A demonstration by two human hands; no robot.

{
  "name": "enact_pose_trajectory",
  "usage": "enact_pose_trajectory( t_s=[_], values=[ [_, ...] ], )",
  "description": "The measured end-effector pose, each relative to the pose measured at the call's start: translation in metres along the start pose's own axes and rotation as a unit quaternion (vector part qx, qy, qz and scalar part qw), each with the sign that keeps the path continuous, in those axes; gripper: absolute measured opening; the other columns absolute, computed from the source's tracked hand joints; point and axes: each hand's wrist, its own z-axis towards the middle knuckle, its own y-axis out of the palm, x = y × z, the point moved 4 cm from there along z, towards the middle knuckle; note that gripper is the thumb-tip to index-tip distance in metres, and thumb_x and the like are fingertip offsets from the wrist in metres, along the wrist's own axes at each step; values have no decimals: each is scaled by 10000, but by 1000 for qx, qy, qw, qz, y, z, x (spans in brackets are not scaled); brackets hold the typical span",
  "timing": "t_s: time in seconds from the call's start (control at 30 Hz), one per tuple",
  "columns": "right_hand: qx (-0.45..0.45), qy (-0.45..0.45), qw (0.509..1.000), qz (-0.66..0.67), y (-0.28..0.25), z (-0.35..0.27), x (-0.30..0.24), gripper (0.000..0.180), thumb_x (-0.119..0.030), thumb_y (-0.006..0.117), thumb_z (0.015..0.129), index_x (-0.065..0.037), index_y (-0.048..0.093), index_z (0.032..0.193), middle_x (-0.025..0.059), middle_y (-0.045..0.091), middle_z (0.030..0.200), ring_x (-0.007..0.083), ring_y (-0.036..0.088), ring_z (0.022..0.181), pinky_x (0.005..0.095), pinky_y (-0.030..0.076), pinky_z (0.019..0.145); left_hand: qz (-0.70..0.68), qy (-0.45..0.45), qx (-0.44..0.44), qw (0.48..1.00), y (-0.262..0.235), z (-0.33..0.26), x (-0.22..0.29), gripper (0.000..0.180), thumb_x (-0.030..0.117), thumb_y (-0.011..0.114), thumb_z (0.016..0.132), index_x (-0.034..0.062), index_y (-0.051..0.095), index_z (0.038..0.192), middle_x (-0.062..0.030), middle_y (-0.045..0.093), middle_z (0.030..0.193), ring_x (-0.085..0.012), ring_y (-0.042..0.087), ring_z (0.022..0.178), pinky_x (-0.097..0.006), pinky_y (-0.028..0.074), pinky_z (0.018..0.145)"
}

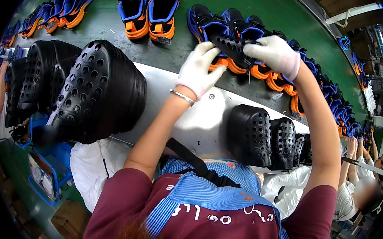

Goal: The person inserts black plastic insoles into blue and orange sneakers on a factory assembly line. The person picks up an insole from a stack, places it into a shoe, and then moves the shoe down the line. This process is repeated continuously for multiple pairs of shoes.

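Note:
Both my hands wear white gloves over the near edge of the green table. My right hand (272, 55) is closed on the end of a black piece with holes (232, 48), whose exact kind I cannot make out. It is held tilted above a row of black, blue and orange sneakers (204, 23). My left hand (200, 70) is just left of that piece, fingers and thumb apart, with nothing visible between them. Whether its fingertips touch the piece or a sneaker is unclear. The heels of the sneakers behind are partly hidden by my hands.
A sneaker pair (147, 13) stands left of my hands; more sneakers (69, 6) line the far left. Large black perforated forms (101, 89) and smaller ones (250, 136) stand along a pale metal ledge (200, 125). People work at both sides, including a person (357, 198) at right.

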Motion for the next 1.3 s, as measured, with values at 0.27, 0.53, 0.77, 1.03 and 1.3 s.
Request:
enact_pose_trajectory(
  t_s=[0.27,0.53,0.77,1.03,1.3],
  values=[
    [49,37,986,-158,43,73,-43,377,-337,563,816,-12,731,906,218,694,935,350,679,899,388,542,812,96,-124,-136,978,13,16,-3,290,250,679,824,69,646,1048,-91,601,1143,-291,605,1009,-380,509,833],
    [36,71,982,-171,76,120,-42,255,-153,582,852,-30,714,1031,198,683,1069,331,667,1001,386,536,864,106,-186,-369,904,38,46,-34,382,427,635,814,97,709,990,-193,685,986,-368,647,931,-429,524,826],
    [9,20,984,-174,75,133,-39,270,-195,577,864,-33,713,1033,192,681,1078,331,663,1000,399,533,870,146,-209,-398,881,44,52,-39,333,403,602,813,113,724,923,-185,688,931,-369,652,897,-427,525,822],
    [24,-28,971,-236,81,134,-37,347,-298,522,897,-32,701,1029,202,688,1013,343,668,940,406,527,846,165,-223,-388,879,40,50,-32,376,442,596,808,116,723,944,-185,689,941,-367,655,885,-417,527,819],
    [36,-47,990,-126,53,103,-36,400,-353,544,869,-30,704,1039,186,688,1048,332,663,986,386,522,863,169,-182,-332,910,44,47,-42,415,476,614,783,92,709,912,-198,681,898,-393,639,872,-426,515,789]
  ],
)
